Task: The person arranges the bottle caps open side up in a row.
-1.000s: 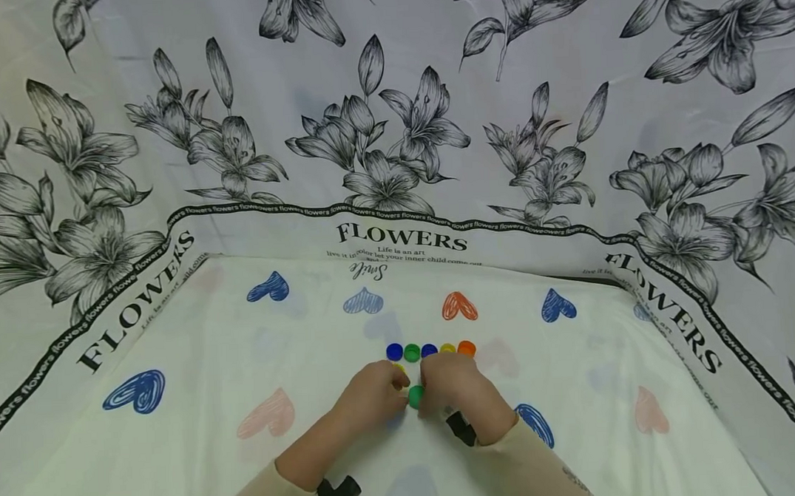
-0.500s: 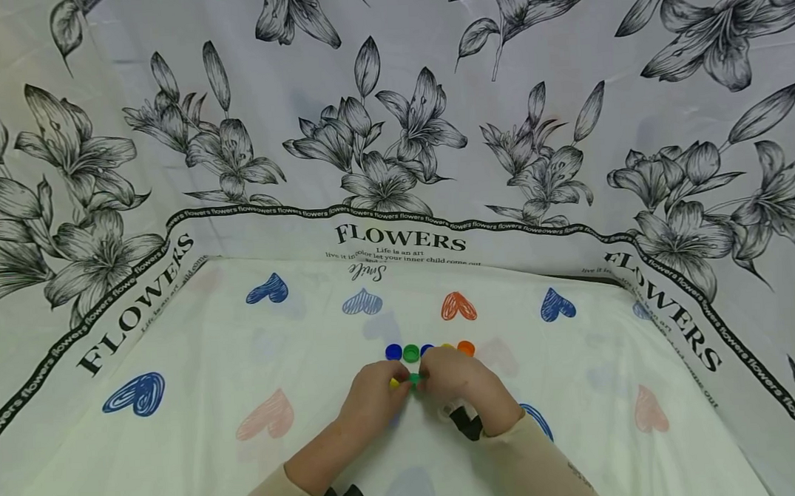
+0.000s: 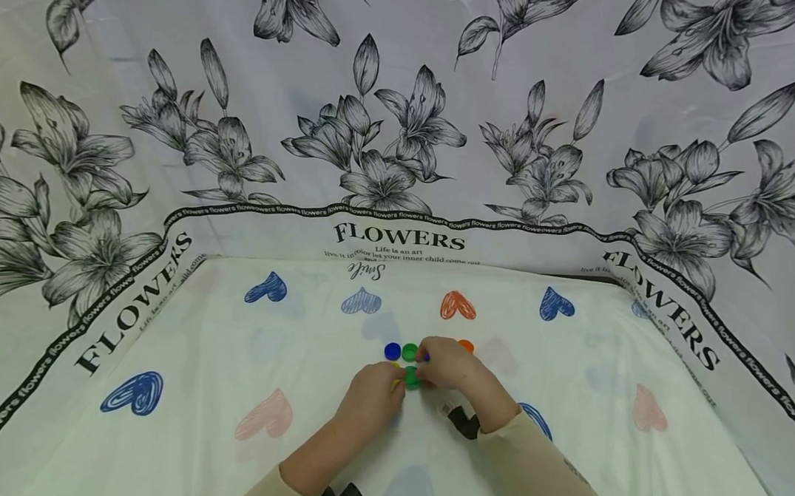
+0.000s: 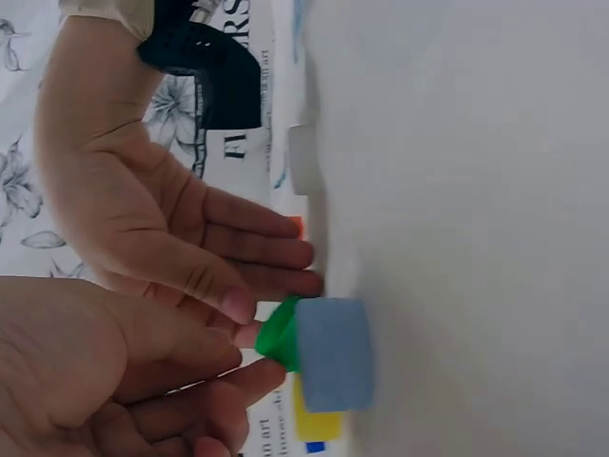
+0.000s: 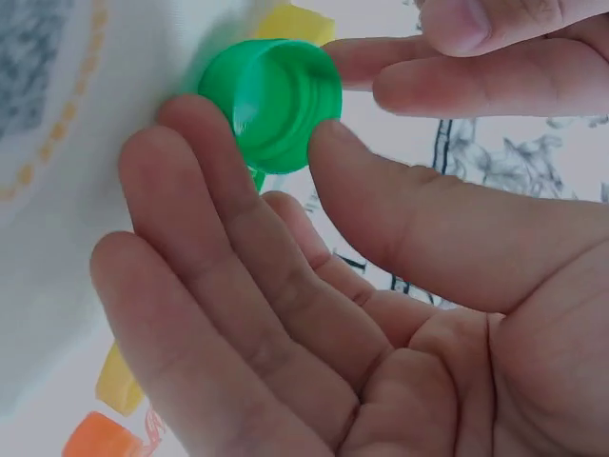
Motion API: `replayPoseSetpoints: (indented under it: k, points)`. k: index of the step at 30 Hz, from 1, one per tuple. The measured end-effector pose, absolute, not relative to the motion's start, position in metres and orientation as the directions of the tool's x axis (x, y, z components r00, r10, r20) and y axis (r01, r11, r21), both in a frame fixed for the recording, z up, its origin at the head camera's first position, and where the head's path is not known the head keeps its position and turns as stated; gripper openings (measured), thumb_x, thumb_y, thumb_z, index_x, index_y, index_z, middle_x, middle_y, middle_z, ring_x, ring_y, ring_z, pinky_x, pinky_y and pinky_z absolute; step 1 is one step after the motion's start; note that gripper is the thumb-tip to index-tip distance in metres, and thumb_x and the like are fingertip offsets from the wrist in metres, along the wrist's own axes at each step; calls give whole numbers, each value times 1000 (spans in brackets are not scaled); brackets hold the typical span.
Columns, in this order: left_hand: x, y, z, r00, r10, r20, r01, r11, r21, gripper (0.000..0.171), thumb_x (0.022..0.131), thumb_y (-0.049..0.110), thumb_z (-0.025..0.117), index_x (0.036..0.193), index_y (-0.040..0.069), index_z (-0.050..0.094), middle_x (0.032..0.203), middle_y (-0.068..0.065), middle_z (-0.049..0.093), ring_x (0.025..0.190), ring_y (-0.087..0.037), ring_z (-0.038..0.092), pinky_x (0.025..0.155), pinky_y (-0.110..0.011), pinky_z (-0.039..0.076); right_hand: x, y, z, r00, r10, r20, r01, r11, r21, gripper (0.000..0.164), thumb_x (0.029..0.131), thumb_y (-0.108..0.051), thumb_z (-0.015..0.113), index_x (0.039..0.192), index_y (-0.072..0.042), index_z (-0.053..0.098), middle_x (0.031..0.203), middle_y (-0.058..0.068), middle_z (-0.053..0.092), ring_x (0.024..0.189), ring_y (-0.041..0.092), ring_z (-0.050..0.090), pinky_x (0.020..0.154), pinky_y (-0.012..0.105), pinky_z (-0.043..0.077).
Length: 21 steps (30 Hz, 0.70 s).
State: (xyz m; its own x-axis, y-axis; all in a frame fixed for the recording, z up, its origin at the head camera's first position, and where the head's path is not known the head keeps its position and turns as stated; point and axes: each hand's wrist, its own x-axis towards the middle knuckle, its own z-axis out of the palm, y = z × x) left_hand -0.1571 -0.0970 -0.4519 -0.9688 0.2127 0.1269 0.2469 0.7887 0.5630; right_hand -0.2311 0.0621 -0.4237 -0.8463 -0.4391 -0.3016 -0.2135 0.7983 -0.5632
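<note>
A green bottle cap [image 3: 412, 378] is between my two hands, close over the cloth. My right hand [image 3: 456, 364] pinches it: in the right wrist view the thumb lies on the near rim of the green cap [image 5: 285, 105] and fingers are at its other side. My left hand [image 3: 372, 397] reaches in from the left, an extended fingertip touching the same cap. Just beside the left fingers is a yellow cap [image 5: 297, 23], mostly hidden in the head view. A pale blue block-like piece [image 4: 335, 354] overlaps the green cap in the left wrist view.
Behind the hands runs a row of caps: a blue cap [image 3: 392, 351], another green cap [image 3: 409, 352] and, at the right end, an orange cap [image 3: 466, 345]. My right hand covers the middle ones. White cloth [image 3: 308, 341] printed with hearts lies underneath; a floral curtain [image 3: 257, 232] stands behind.
The green cap has moved away from me toward the row, beside the yellow cap. My right hand has shifted slightly forward and covers more of the row; the left stays close by.
</note>
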Motion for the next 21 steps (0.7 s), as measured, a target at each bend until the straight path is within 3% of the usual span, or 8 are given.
replayPoseSetpoints:
  k: [5,9,12,17,21]
  points:
    - [-155,-105,-434,-968,249,-12,206,827,523,19,91,10,76,107,-1,76,100,-9,72,96,-27,69,86,-43,56,-223,77,-415,-850,-451,-272,-281,826,-489,20,92,-17,77,106,-7,68,93,2,66,79,17,58,72,36,52]
    - [-150,-108,-430,-940,292,-176,205,896,394,29,81,18,87,103,5,74,89,-3,66,80,-20,60,79,-40,55,-211,91,-418,-838,-421,-348,-293,884,-365,31,81,-28,89,96,-13,66,84,-2,61,76,19,55,70,36,48]
    - [-147,-103,-436,-919,311,-241,236,926,296,29,79,18,88,100,7,70,82,-1,63,72,-17,55,75,-36,54,-202,96,-428,-816,-439,-376,-308,881,-359,36,75,-29,93,88,-15,63,78,-1,57,74,19,53,68,34,46]
    - [-149,-92,-442,-922,312,-231,252,934,254,26,82,18,87,99,6,71,79,-1,61,70,-15,53,72,-33,54,-202,100,-431,-806,-485,-338,-339,847,-409,24,79,-23,90,85,-14,68,76,-3,58,72,17,54,66,32,47]
    - [-155,-88,-446,-926,347,-149,294,910,293,22,83,15,84,97,4,72,89,-6,62,72,-17,55,71,-36,54,-213,112,-426,-785,-527,-326,-339,805,-486,12,87,-18,83,90,-9,77,77,-4,64,71,16,57,67,31,51]
